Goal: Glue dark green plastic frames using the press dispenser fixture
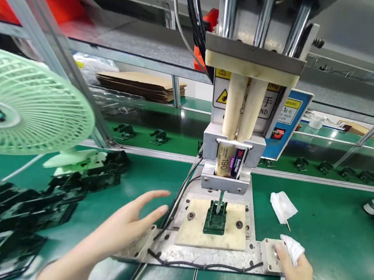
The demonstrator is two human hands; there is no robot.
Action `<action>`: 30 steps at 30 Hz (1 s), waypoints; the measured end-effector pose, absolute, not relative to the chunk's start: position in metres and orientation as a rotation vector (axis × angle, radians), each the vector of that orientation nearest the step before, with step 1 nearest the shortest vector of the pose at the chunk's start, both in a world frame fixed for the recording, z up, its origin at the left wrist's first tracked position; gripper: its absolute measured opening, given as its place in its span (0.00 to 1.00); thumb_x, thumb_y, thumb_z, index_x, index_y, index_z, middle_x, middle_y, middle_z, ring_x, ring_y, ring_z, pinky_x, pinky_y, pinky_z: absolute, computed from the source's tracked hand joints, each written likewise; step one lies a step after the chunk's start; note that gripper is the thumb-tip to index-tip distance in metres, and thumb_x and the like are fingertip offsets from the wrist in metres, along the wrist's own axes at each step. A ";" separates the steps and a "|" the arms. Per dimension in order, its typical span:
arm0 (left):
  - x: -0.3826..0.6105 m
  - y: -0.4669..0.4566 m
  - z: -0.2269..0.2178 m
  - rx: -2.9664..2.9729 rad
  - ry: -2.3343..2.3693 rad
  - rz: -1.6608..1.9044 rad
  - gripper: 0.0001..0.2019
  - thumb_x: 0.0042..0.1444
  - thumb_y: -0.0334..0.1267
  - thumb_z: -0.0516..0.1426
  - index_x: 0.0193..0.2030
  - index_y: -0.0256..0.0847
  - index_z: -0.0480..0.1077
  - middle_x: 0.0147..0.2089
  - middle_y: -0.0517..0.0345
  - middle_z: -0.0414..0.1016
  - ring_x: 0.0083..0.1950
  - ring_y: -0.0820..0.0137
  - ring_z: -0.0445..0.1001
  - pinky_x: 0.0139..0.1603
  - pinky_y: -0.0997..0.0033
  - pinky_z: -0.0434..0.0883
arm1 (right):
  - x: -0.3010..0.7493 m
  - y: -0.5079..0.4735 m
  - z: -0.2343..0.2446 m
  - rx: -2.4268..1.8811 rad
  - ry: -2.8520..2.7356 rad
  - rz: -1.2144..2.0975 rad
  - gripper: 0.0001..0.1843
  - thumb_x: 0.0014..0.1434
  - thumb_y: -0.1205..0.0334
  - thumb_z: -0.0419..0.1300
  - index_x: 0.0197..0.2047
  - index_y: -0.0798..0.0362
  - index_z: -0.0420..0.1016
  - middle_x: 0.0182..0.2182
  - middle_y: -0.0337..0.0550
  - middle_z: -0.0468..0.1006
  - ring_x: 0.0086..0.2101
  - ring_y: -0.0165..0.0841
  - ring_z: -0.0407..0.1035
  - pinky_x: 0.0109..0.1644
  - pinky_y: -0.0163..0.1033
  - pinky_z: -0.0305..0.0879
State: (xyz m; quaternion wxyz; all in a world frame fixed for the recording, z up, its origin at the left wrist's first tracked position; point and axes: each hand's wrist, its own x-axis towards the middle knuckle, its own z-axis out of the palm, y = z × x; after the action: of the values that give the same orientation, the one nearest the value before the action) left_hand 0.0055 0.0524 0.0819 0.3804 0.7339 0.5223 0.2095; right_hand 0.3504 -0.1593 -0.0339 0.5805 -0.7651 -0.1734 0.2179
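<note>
My left hand reaches over the left end of the metal machine base, thumb and forefinger apart and nothing between them. My right hand grips a crumpled white tissue, and its thumb rests at the right end block of the base. Between the hands, a small dark green plastic part sits on a cream plate. A mixing nozzle points down into that part. Above it, a twin adhesive cartridge is clamped in a metal holder.
A pale green fan stands at the left, beside many dark plastic parts. Another folded tissue with a thin stick lies right of the machine. Small dark parts line the green strip behind. A blue control box stands behind the press.
</note>
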 end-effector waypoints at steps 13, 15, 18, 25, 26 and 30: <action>-0.030 0.044 0.025 1.310 1.254 0.739 0.36 0.41 0.65 0.64 0.55 0.46 0.71 0.57 0.50 0.74 0.59 0.55 0.72 0.49 0.71 0.76 | 0.356 -0.160 -0.047 -1.815 -0.392 0.461 0.41 0.42 0.33 0.69 0.49 0.57 0.77 0.45 0.48 0.78 0.48 0.50 0.70 0.49 0.42 0.69; -0.030 0.043 0.020 1.234 1.236 0.776 0.35 0.41 0.64 0.65 0.53 0.45 0.71 0.55 0.49 0.76 0.54 0.56 0.75 0.45 0.72 0.76 | 0.363 -0.161 -0.053 -1.814 -0.384 0.520 0.43 0.38 0.33 0.71 0.49 0.58 0.77 0.46 0.49 0.78 0.49 0.51 0.70 0.47 0.41 0.70; -0.024 0.037 0.022 1.142 1.234 0.843 0.33 0.41 0.61 0.67 0.50 0.43 0.71 0.52 0.50 0.77 0.47 0.59 0.77 0.40 0.74 0.76 | 0.367 -0.162 -0.056 -1.798 -0.374 0.539 0.43 0.38 0.33 0.71 0.49 0.58 0.76 0.46 0.48 0.78 0.49 0.50 0.69 0.44 0.40 0.70; -0.013 0.029 0.030 1.059 1.246 0.949 0.32 0.36 0.60 0.69 0.45 0.43 0.73 0.45 0.53 0.79 0.38 0.66 0.77 0.33 0.79 0.74 | 0.345 -0.157 -0.038 -1.787 -0.427 0.393 0.39 0.45 0.33 0.67 0.48 0.57 0.76 0.45 0.49 0.78 0.49 0.50 0.69 0.51 0.44 0.65; -0.013 0.029 0.030 1.063 1.248 0.950 0.32 0.36 0.60 0.69 0.45 0.42 0.73 0.45 0.53 0.79 0.38 0.66 0.77 0.33 0.78 0.73 | 0.343 -0.157 -0.036 -1.787 -0.428 0.396 0.39 0.45 0.33 0.66 0.48 0.58 0.75 0.45 0.49 0.78 0.49 0.50 0.69 0.51 0.44 0.65; -0.013 0.030 0.030 1.101 1.278 0.942 0.33 0.35 0.61 0.68 0.44 0.42 0.73 0.45 0.52 0.79 0.38 0.63 0.77 0.31 0.75 0.73 | 0.343 -0.157 -0.034 -1.812 -0.419 0.407 0.39 0.46 0.33 0.66 0.49 0.57 0.75 0.44 0.48 0.79 0.48 0.49 0.70 0.49 0.42 0.66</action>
State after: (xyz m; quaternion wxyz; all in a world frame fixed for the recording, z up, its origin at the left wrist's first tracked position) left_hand -0.0134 0.0301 0.0297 0.5685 0.4687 0.5442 0.4012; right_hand 0.3426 -0.1570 -0.0339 0.5800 -0.7754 -0.1793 0.1740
